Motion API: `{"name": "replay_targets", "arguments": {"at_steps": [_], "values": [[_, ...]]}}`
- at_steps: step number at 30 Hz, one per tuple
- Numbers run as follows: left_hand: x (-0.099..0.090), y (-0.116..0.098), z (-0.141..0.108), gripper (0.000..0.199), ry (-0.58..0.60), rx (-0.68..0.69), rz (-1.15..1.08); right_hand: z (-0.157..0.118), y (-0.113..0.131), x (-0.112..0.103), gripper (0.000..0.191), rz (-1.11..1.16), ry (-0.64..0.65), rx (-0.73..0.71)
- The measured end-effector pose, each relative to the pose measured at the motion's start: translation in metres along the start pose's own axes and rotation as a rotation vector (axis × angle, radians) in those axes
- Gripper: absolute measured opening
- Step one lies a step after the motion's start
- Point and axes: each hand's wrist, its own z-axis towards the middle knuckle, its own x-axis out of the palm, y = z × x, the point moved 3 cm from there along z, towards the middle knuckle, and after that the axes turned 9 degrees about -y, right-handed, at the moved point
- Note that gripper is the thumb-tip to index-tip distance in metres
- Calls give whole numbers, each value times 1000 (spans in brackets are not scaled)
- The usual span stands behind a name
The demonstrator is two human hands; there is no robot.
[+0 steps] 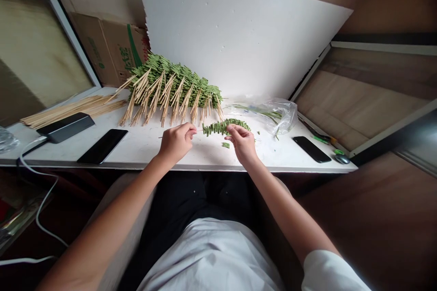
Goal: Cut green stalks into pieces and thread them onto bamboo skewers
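Observation:
My left hand (176,143) is closed in a pinch around the bare end of a thin wooden skewer, just above the white table. Short cut green bean pieces (213,128) sit side by side along the skewer, to the right of those fingers. At the skewer's other end my right hand (244,143) has its fingertips pinched on a green bean piece, partly hidden by the fingers. Behind that hand lies a small heap of cut green beans (241,122). A few loose pieces (226,145) rest on the table between my hands.
Stacked bean skewers (180,79) with sticks pointing toward me stand behind my hands. Bare skewers (77,107), a black device (66,127) and a phone (103,146) lie left. Right are a plastic bag (285,113), another phone (312,149) and a mouse (342,158). A white board (239,32) stands behind.

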Motion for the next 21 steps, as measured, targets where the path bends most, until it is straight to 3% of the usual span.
{"name": "replay_targets", "arguments": {"at_steps": [4,7,11,13,15,21], "values": [[-1,-1,2,20,-9,-24,1,0,-8,1,32,-1,-8,23],[-4,4,5,18,-18,-70,-1,9,-8,-4,36,-81,82,-28],[-5,13,8,17,0,-133,-18,30,-4,-22,36,-606,296,-285],[-3,17,8,16,22,-156,-19,39,-6,-33,32,-930,351,-449],[-1,19,7,16,41,-169,-19,45,-10,-43,26,-1108,405,-525],[2,19,5,16,50,-168,-41,48,-20,-50,10,-1044,427,-499]]}}
